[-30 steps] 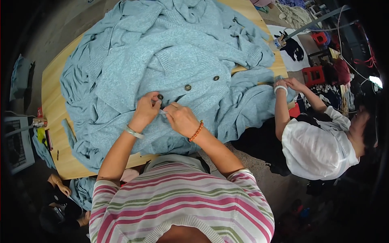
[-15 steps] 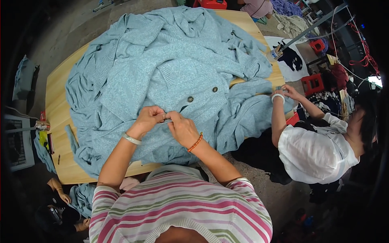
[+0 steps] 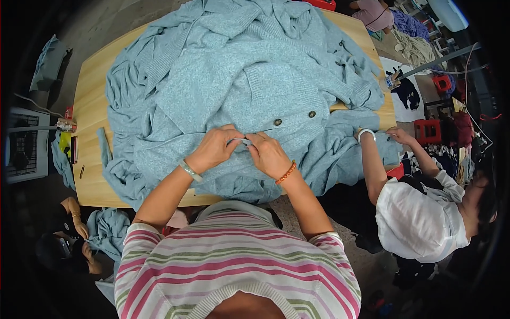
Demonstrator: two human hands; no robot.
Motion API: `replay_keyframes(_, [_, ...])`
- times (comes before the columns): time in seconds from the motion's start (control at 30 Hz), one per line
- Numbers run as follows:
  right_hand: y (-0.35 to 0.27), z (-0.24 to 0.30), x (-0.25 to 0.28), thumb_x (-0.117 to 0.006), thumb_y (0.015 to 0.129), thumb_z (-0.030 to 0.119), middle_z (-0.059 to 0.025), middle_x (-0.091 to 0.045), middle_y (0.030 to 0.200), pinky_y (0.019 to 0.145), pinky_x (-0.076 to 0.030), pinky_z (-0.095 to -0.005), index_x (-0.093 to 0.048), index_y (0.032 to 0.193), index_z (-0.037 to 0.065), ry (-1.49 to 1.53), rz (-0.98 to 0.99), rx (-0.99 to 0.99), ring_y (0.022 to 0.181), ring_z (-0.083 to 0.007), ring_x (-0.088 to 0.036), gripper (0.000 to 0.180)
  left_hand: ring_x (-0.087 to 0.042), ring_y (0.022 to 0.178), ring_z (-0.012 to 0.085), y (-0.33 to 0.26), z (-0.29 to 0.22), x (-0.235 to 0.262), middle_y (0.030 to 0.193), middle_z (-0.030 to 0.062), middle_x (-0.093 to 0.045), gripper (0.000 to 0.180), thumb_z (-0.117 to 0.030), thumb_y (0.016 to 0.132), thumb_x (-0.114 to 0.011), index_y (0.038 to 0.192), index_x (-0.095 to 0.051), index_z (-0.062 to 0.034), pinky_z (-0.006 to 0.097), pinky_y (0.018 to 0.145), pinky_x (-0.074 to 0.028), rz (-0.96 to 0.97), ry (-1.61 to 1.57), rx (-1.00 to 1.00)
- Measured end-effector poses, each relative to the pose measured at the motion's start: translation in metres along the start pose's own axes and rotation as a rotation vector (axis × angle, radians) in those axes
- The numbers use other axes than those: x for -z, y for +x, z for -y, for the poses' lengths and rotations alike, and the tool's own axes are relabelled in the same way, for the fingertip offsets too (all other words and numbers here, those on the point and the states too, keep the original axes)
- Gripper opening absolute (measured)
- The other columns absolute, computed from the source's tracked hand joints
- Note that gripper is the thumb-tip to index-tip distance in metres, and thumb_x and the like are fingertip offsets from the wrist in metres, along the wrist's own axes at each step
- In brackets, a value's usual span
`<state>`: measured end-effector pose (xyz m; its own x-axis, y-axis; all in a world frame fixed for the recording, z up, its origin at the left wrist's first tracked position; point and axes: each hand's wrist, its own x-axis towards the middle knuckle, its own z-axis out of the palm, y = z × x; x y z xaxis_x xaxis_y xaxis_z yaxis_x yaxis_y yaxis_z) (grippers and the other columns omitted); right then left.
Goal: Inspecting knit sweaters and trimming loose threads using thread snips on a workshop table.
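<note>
A heap of light blue-grey knit cardigans (image 3: 207, 85) covers most of the wooden table (image 3: 87, 183) before me. Near its front, my left hand (image 3: 214, 149) and my right hand (image 3: 268, 156) meet fingertip to fingertip. Each is closed in a pinch on a narrow folded edge of the cardigan (image 3: 243, 141), which shows between thumbs and forefingers. Whether a thread or needle is also held is too small to tell. Just beyond my right hand lie a dark button (image 3: 277, 122) and a second dark button (image 3: 312, 114) on the button band.
At the right, a co-worker in a white shirt (image 3: 417, 218) handles the heap's edge. Another person's hand (image 3: 81, 229) holds blue-grey knitwear (image 3: 109, 234) at lower left. A clear jar (image 3: 389, 82) stands at the table's right corner; a red stool (image 3: 427, 131) is beyond.
The whole view has shifted, so the table sits further right and higher. My hands stay pinched on the cardigan's edge, a little further apart, with more of the edge showing between them.
</note>
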<state>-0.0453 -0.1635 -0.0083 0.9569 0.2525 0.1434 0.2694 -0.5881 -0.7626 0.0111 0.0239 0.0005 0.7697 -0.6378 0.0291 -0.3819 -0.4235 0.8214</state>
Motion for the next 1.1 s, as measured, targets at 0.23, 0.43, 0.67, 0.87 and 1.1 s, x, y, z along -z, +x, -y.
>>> replay_keyframes(0.23, [0.003,-0.008,0.001,-0.057,0.076,-0.01,-0.019,-0.062,0.083,0.065,-0.05,-0.0364,-0.064,0.1,-0.006,0.088,-0.052,-0.035,0.071,-0.0315,-0.063,0.025,-0.054,0.066,0.017,0.008,0.009,0.003,0.081,0.0078,-0.062,0.013,0.003,0.081,-0.061,0.093,-0.067,-0.0004,0.028,0.062,-0.043,-0.005,-0.084,0.037])
replay_keyframes(0.43, [0.003,-0.007,0.002,-0.061,0.078,-0.004,-0.0166,-0.062,0.08,0.06,-0.049,-0.0347,-0.064,0.094,-0.004,0.16,-0.07,-0.009,0.067,-0.028,-0.064,0.016,-0.059,0.068,0.0291,0.015,0.009,0.004,0.082,0.0106,-0.062,0.011,-0.007,0.081,-0.062,0.09,-0.066,-0.0033,0.035,0.063,-0.045,0.069,-0.089,0.068])
replay_keyframes(0.67, [-0.009,-0.024,0.035,-0.066,0.083,0.02,-0.0109,-0.063,0.085,0.064,-0.05,-0.0405,-0.064,0.091,0.006,-0.238,0.008,-0.17,0.074,-0.0322,-0.063,0.017,-0.057,0.071,0.0308,0.015,0.008,0.01,0.08,0.0124,-0.061,0.009,-0.006,0.079,-0.062,0.086,-0.065,-0.0027,0.039,0.065,-0.046,-0.073,0.171,0.123])
replay_keyframes(0.87, [-0.026,-0.046,0.058,-0.064,0.082,0.012,-0.0097,-0.062,0.086,0.06,-0.05,-0.0393,-0.066,0.092,0.006,-0.318,-0.06,-0.19,0.07,-0.0318,-0.063,0.012,-0.056,0.086,0.031,0.04,-0.034,-0.019,0.094,0.0133,-0.059,0.019,-0.001,0.075,-0.065,0.093,-0.062,-0.0022,0.042,0.075,-0.046,-0.187,0.402,-0.271])
replay_keyframes(1.1, [-0.023,-0.039,0.045,-0.062,0.08,0.002,-0.0138,-0.061,0.085,0.061,-0.051,-0.0394,-0.065,0.095,0.002,-0.144,-0.167,-0.136,0.07,-0.0341,-0.062,0.015,-0.057,0.091,0.0354,0.087,-0.012,-0.078,0.093,0.0152,-0.058,0.02,-0.003,0.077,-0.063,0.097,-0.062,-0.0011,0.043,0.077,-0.048,-0.05,0.355,-0.031])
